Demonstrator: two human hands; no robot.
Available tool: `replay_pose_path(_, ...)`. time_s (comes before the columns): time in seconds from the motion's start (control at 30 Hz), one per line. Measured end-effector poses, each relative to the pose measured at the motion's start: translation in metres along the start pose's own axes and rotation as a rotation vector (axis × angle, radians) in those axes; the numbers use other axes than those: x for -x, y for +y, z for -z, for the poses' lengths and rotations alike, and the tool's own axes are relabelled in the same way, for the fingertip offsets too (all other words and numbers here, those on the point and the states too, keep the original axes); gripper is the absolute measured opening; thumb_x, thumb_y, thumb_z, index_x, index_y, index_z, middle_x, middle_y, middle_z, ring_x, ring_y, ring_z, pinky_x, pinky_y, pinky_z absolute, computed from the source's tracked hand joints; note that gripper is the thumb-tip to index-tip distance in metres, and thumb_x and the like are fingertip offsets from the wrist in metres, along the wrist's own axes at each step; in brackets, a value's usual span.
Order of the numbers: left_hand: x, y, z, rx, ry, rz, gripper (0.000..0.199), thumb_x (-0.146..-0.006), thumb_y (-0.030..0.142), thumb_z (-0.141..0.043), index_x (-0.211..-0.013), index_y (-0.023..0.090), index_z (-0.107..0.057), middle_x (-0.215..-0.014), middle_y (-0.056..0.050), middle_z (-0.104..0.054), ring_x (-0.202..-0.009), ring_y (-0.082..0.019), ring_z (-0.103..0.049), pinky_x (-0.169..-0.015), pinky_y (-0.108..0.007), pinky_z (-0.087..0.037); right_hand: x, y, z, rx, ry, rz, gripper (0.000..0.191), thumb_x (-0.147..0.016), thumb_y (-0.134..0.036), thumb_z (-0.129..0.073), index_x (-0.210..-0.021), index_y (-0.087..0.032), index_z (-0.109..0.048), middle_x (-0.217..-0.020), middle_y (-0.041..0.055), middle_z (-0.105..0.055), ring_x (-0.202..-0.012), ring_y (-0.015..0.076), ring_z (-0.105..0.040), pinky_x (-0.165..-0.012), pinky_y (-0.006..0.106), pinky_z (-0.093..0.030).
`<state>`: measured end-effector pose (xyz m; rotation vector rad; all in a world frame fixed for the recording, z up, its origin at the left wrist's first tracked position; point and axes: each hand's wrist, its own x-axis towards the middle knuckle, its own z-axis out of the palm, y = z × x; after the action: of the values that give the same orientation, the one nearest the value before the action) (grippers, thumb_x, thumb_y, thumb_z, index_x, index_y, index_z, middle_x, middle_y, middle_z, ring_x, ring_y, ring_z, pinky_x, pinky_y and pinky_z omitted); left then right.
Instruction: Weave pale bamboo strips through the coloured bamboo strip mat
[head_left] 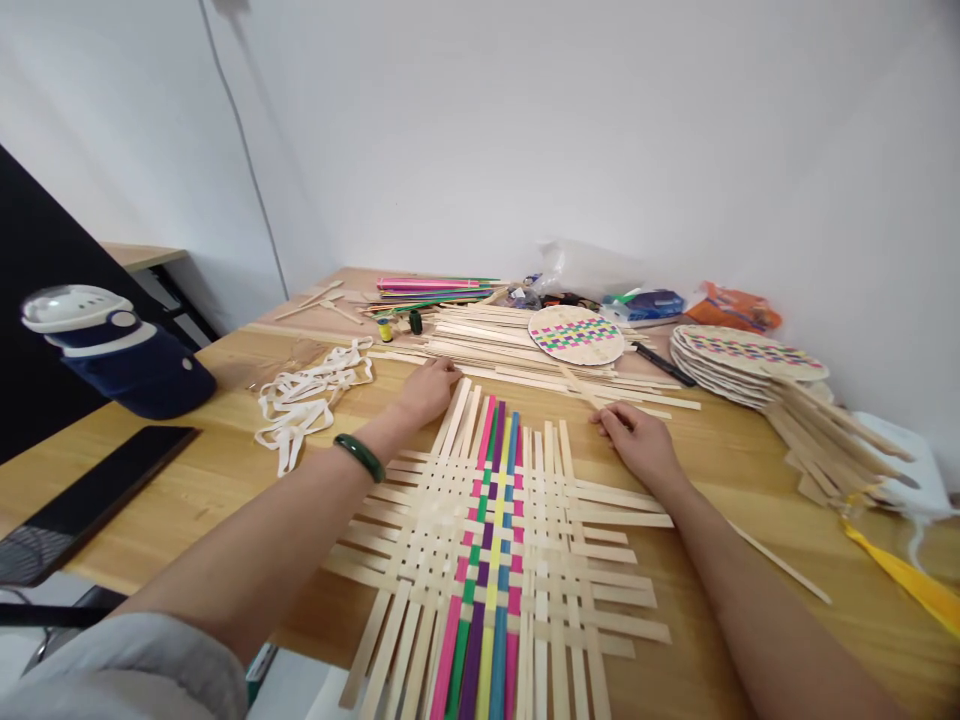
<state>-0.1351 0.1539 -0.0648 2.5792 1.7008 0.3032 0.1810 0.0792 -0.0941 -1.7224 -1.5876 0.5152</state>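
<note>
A half-woven mat [495, 540] of pale flat bamboo strips lies in front of me, with pink, green, purple, yellow and blue strips running down its middle. My left hand [429, 392], a dark green bangle on its wrist, is just past the mat's far left corner. Its fingers are curled down by the loose strips, and what they hold, if anything, is hidden. Right of the mat's far edge, my right hand [634, 437] is closed in a pinch on a thin pale bamboo strip [579, 385], which slants away toward the pile of loose strips [480, 340].
A round woven fan [576, 335] lies on the pile, with stacked fan discs [750, 365] and flat sticks [832, 440] to its right. White ribbon [300, 400], a dark blue bottle [120, 350] and a black slab [90, 500] are on the left. Plastic bags [585, 268] sit by the wall.
</note>
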Motion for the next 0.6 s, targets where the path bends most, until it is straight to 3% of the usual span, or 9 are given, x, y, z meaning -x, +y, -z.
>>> replay_pose_path(0.17, -0.002, 0.004, -0.002, 0.101, 0.052, 0.1, 0.041, -0.09, 0.011, -0.039, -0.115, 0.013, -0.072, -0.122, -0.012, -0.067, -0.114, -0.024, -0.061, -0.102, -0.031, -0.045, 0.0, -0.002, -0.001, 0.046, 0.04, 0.033, 0.028, -0.08, -0.04, -0.045, -0.077, -0.022, -0.066, -0.07, 0.0033, -0.068, -0.067, 0.0197, -0.062, -0.066, 0.03, -0.042)
replay_pose_path(0.3, 0.005, 0.006, 0.006, 0.169, 0.08, 0.18, 0.043, -0.089, 0.01, -0.04, -0.12, 0.012, -0.069, -0.123, -0.011, -0.067, -0.114, -0.023, -0.063, -0.102, -0.032, -0.046, -0.002, -0.003, -0.003, 0.067, 0.082, 0.042, 0.027, -0.079, -0.037, -0.045, -0.075, -0.022, -0.067, -0.069, 0.0033, -0.069, -0.069, 0.0202, -0.063, -0.067, 0.03, -0.042)
replay_pose_path(0.4, 0.026, 0.016, 0.02, 0.249, 0.24, 0.192, 0.044, -0.09, 0.013, -0.041, -0.127, 0.011, -0.064, -0.131, -0.013, -0.063, -0.12, -0.024, -0.059, -0.108, -0.036, -0.043, -0.003, -0.002, -0.005, 0.085, 0.096, 0.053, 0.026, -0.08, -0.036, -0.046, -0.075, -0.022, -0.068, -0.073, 0.0033, -0.071, -0.07, 0.0196, -0.062, -0.066, 0.029, -0.04)
replay_pose_path(0.47, 0.048, 0.029, 0.026, 0.333, 0.339, 0.041, 0.04, -0.093, 0.021, -0.044, -0.127, 0.014, -0.064, -0.13, -0.011, -0.063, -0.121, -0.023, -0.059, -0.109, -0.037, -0.042, -0.003, -0.001, -0.006, 0.093, 0.101, 0.064, 0.026, -0.081, -0.035, -0.046, -0.075, -0.022, -0.068, -0.076, 0.0034, -0.072, -0.071, 0.0194, -0.062, -0.066, 0.029, -0.04)
replay_pose_path(0.53, 0.074, 0.044, 0.027, 0.386, 0.221, -0.146, 0.039, -0.097, 0.033, -0.044, -0.126, 0.018, -0.065, -0.132, -0.009, -0.062, -0.123, -0.022, -0.058, -0.109, -0.038, -0.044, -0.004, 0.001, -0.007, 0.079, 0.1, 0.067, 0.027, -0.082, -0.035, -0.047, -0.075, -0.022, -0.069, -0.077, 0.0035, -0.072, -0.071, 0.0191, -0.062, -0.066, 0.029, -0.04)
replay_pose_path(0.6, 0.096, 0.057, 0.022, 0.361, 0.048, -0.249, 0.047, -0.098, 0.045, -0.044, -0.135, 0.02, -0.058, -0.144, -0.009, -0.053, -0.136, -0.025, -0.047, -0.114, -0.042, -0.039, -0.005, 0.003, -0.007, 0.052, 0.095, 0.057, 0.026, -0.082, -0.035, -0.048, -0.076, -0.021, -0.069, -0.074, 0.0034, -0.072, -0.07, 0.0188, -0.062, -0.066, 0.029, -0.04)
